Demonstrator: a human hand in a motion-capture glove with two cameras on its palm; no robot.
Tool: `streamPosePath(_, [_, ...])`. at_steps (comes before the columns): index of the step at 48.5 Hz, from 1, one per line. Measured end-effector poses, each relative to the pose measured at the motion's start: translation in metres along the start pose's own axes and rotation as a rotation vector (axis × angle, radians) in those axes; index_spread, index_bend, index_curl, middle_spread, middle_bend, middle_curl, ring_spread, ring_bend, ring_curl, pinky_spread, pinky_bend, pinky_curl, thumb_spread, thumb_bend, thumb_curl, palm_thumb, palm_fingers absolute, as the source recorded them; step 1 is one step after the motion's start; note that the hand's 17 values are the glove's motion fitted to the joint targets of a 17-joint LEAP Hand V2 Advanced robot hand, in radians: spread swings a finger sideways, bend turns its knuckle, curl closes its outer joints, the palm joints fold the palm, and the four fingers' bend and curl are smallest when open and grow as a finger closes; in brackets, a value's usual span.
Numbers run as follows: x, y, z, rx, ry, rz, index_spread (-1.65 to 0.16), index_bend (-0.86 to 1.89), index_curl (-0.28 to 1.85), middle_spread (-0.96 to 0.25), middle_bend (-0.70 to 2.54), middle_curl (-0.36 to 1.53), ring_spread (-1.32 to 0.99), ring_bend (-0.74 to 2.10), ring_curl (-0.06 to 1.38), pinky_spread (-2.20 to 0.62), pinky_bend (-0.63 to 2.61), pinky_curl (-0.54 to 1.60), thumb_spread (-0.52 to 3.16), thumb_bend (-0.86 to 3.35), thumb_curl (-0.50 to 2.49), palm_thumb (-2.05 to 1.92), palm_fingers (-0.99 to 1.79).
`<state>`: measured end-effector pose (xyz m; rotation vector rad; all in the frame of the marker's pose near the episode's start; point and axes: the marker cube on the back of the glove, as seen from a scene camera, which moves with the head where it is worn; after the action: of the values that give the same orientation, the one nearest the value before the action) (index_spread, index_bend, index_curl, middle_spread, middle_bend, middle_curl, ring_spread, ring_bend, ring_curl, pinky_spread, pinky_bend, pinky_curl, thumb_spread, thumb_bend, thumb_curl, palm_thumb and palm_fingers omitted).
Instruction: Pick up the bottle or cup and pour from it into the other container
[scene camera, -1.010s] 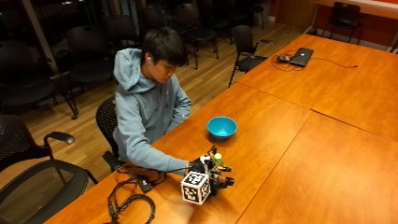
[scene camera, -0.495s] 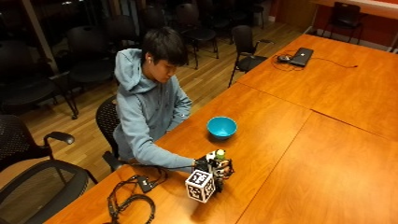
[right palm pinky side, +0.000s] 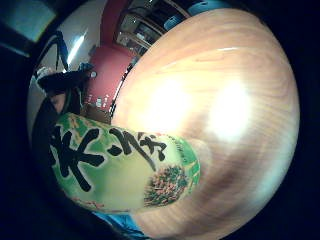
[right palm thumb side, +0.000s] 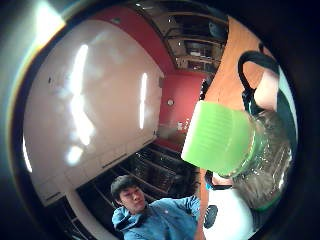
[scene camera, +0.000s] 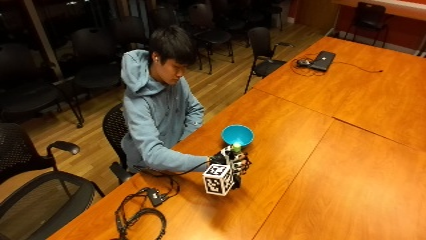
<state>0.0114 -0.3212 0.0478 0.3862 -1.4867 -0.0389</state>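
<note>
In the outside view my gloved right hand (scene camera: 231, 163) grips a bottle (scene camera: 235, 152) upright just above the wooden table (scene camera: 319, 170), close to a blue bowl (scene camera: 237, 135). The bottle's green cap (scene camera: 235, 147) is on and points up. The thumb side palm view shows that green cap (right palm thumb side: 217, 137) and the clear neck (right palm thumb side: 265, 172) close by, with a strapped finger (right palm thumb side: 265, 90) behind them. The bottle's green label (right palm pinky side: 115, 165) with black characters fills part of the little finger side palm view, above the table (right palm pinky side: 220, 100).
A laptop (scene camera: 323, 60) with its cable lies at the table's far end. A coil of black cables (scene camera: 140, 215) lies on the table near the person. Office chairs (scene camera: 40, 190) stand along the near side.
My hand has carried the bottle up and nearer to the blue bowl. The bowl has stayed in place.
</note>
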Motion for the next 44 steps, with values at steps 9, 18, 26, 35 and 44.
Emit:
streamPosePath(9, [-0.03,0.001,0.014,-0.076,0.133,-0.045,-0.1,0.18,0.45,-0.04,0.33,0.47,-0.15,0.48,0.42,-0.2,0.51,0.36,0.28,-0.04,0.65,1.0,1.22])
streamPosePath(18, [-0.056,0.017,0.053,-0.216,0.359,-0.103,-0.1,0.18,0.46,-0.04,0.32,0.48,-0.15,0.48,0.43,-0.2,0.5,0.37,0.27,-0.04,0.66,1.0,1.23])
streamPosePath(26, [-0.08,0.021,0.08,-0.368,0.694,-0.186,-0.1,0.18,0.46,-0.04,0.32,0.49,-0.15,0.48,0.44,-0.2,0.49,0.38,0.27,-0.04,0.67,1.0,1.23])
streamPosePath(35, [-0.127,0.007,0.098,-0.462,0.875,-0.222,-0.1,0.18,0.47,-0.04,0.32,0.49,-0.15,0.47,0.44,-0.2,0.49,0.39,0.26,-0.04,0.68,1.0,1.23])
streamPosePath(44, [-0.131,0.016,0.149,-0.505,1.314,-0.303,-0.1,0.18,0.47,-0.04,0.32,0.5,-0.15,0.47,0.45,-0.2,0.49,0.4,0.26,-0.04,0.69,0.99,1.24])
